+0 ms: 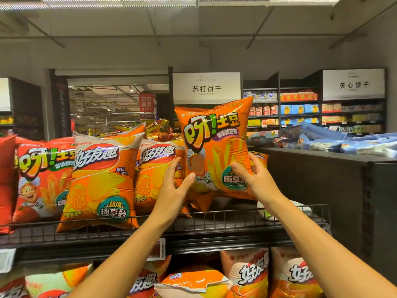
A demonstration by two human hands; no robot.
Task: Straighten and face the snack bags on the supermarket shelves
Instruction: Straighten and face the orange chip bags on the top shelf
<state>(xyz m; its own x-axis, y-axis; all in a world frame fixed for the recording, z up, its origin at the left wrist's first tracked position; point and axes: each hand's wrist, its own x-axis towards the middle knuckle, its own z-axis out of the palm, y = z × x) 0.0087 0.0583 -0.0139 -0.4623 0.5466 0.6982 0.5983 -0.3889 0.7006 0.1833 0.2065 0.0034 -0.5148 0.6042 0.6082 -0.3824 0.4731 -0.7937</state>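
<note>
Both arms raised; left hand (pixel 171 186) and right hand (pixel 255 177) grasp orange fries bag (pixel 217 147) between them (upright, front facing), hands at 8 and 4 o'clock of bag.

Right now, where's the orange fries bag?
Head view, centre-right: orange fries bag upright above the top wire shelf, between left hand and right hand.

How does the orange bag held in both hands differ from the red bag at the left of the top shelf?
The held orange bag is lifted and tilted, gripped by the left hand and right hand; the red bag rests on the wire shelf, untouched. The orange one shows fully; the red one is partly covered by a neighbouring bag. Both face forward with the same style of logo.
</note>
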